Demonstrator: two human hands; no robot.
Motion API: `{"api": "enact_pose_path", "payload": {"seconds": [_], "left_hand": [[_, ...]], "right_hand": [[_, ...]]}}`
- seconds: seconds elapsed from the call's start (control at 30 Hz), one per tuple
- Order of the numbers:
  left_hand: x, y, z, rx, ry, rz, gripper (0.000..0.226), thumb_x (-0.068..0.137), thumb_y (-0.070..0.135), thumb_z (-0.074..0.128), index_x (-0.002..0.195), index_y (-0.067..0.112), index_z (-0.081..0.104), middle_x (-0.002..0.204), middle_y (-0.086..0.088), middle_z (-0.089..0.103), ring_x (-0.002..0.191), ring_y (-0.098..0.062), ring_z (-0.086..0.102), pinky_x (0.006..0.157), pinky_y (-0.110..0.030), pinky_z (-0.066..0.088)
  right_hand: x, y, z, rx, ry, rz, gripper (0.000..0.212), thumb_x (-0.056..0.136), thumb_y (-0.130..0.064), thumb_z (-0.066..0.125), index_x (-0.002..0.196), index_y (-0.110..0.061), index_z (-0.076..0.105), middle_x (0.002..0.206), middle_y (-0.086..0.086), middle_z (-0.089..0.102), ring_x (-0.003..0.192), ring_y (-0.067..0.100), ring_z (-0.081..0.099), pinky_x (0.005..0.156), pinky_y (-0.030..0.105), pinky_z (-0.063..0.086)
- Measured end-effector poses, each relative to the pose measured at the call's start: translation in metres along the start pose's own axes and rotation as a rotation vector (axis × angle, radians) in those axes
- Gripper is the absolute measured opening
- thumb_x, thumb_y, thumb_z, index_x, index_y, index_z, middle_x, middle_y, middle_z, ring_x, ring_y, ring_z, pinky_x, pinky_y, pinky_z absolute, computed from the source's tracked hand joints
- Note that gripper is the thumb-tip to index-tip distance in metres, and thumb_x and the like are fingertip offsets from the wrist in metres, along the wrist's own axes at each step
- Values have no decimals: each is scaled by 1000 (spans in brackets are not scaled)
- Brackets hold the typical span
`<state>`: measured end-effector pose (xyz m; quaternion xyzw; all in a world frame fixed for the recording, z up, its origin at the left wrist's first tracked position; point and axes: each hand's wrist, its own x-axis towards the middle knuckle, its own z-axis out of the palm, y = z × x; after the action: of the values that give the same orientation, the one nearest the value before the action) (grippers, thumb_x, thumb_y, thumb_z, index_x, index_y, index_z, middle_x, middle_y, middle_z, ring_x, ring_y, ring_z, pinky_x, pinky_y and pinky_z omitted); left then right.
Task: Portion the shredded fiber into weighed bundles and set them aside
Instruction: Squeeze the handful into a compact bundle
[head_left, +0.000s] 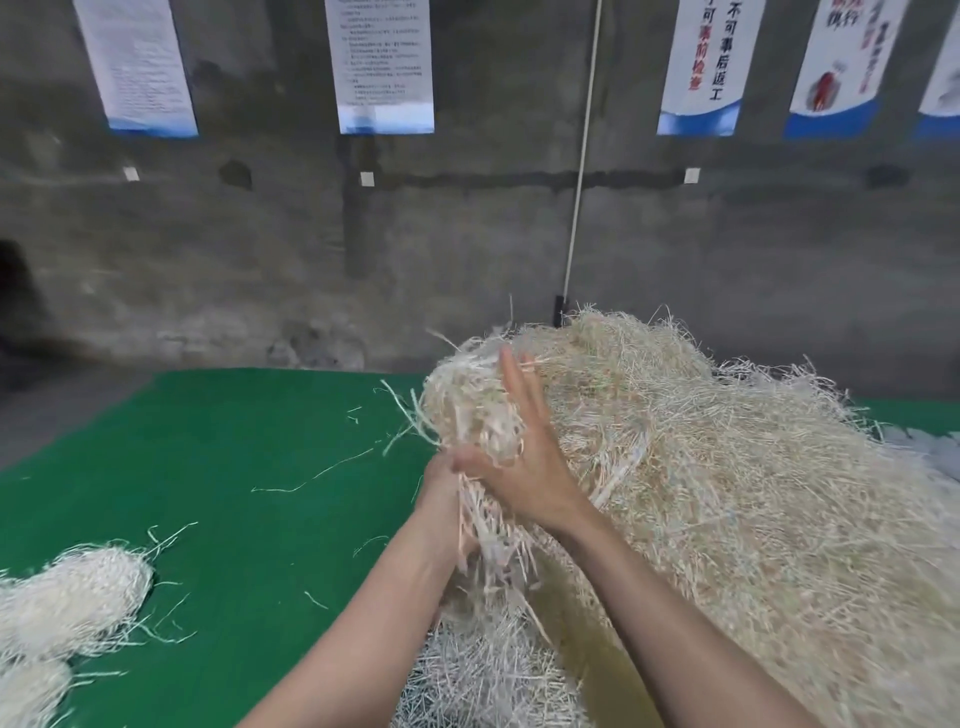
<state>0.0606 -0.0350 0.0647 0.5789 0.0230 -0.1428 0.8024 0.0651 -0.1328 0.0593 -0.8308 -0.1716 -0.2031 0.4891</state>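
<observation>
A big heap of pale shredded fiber (727, 493) fills the right half of the green mat (234, 467). At its left edge a clump of fiber (467, 410) is lifted off the heap between both hands. My right hand (524, 457) lies flat against the clump's right side, fingers straight and pointing up. My left hand (441, 499) holds the clump's lower strands from the left, mostly hidden behind the fiber and the right hand. Two portioned bundles (78, 597) lie on the mat at the lower left.
A grey concrete wall (260, 234) with hanging posters stands behind the mat. A white cord (582, 171) runs down the wall to the heap. Loose strands (311, 475) lie scattered on the green mat between the bundles and the heap.
</observation>
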Motion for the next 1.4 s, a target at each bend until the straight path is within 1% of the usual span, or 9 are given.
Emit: {"api": "enact_pose_path", "payload": {"seconds": [0.13, 0.27, 0.47, 0.5, 0.63, 1.0, 1.1, 1.27, 1.4], "left_hand": [[-1, -4, 2, 440, -40, 207, 30, 99, 10, 41, 72, 9, 53, 70, -5, 57, 57, -10, 58, 57, -21, 50], [-2, -5, -2, 142, -54, 181, 27, 88, 3, 55, 115, 9, 59, 105, -10, 66, 96, -22, 60, 98, -43, 46], [-32, -41, -2, -99, -72, 198, 99, 58, 76, 62, 138, 62, 6, 152, 21, 16, 140, -19, 22, 109, -53, 20], [-33, -44, 9, -90, -128, 176, 99, 58, 76, 62, 133, 68, -2, 153, 21, 9, 142, -21, 18, 110, -54, 20], [-10, -21, 25, -243, 80, 135, 124, 48, 81, 62, 150, 36, 9, 154, -12, 24, 133, -32, 40, 106, -51, 37], [-5, -34, -7, 392, 110, 104, 25, 97, 14, 44, 114, 16, 63, 110, -6, 66, 104, -21, 59, 88, -35, 48], [-3, -21, -8, 277, 143, 251, 24, 94, 16, 53, 69, 12, 54, 56, 1, 53, 45, -9, 53, 41, -18, 42], [-6, -39, 3, 304, 221, 245, 50, 95, 42, 46, 135, 12, 41, 129, -16, 52, 119, -35, 50, 97, -40, 45], [-33, -57, 6, 3, -244, -31, 87, 74, 76, 42, 144, 25, 36, 147, -3, 40, 134, -21, 39, 109, -49, 32]], "right_hand": [[10, 0, 7, 265, 143, 194, 66, 61, -71, 63, 121, -45, 52, 118, -15, 60, 101, -4, 59, 92, 29, 49], [25, 12, 2, 411, 405, 436, 37, 74, -50, 64, 85, -20, 45, 38, -12, 45, 32, 0, 34, 34, 12, 30], [18, 20, -7, 527, 657, 442, 20, 96, -13, 49, 86, -13, 32, 76, -8, 46, 50, -5, 45, 45, 12, 40], [15, 13, -2, 423, 697, 352, 45, 93, -20, 56, 130, -23, 31, 80, -16, 47, 51, -11, 48, 47, 6, 39], [-22, 1, 29, 340, 347, 240, 19, 85, -23, 67, 99, -33, 61, 96, -16, 62, 82, -9, 61, 68, 9, 49], [-47, -7, 1, 123, 90, 173, 78, 74, -41, 65, 131, -62, 17, 152, -21, 5, 136, -2, 18, 106, 35, 26], [-70, -13, 24, 499, -76, 211, 71, 70, -53, 69, 130, -62, 32, 143, -12, 39, 107, -12, 51, 84, 23, 52], [-60, -11, 49, 413, 343, 259, 36, 81, -58, 55, 99, -28, 62, 89, -19, 67, 70, 0, 64, 50, 9, 45], [-37, 8, 12, 376, 598, 391, 34, 94, -46, 46, 112, -18, 57, 61, -11, 58, 45, -1, 48, 49, 12, 46]]}}
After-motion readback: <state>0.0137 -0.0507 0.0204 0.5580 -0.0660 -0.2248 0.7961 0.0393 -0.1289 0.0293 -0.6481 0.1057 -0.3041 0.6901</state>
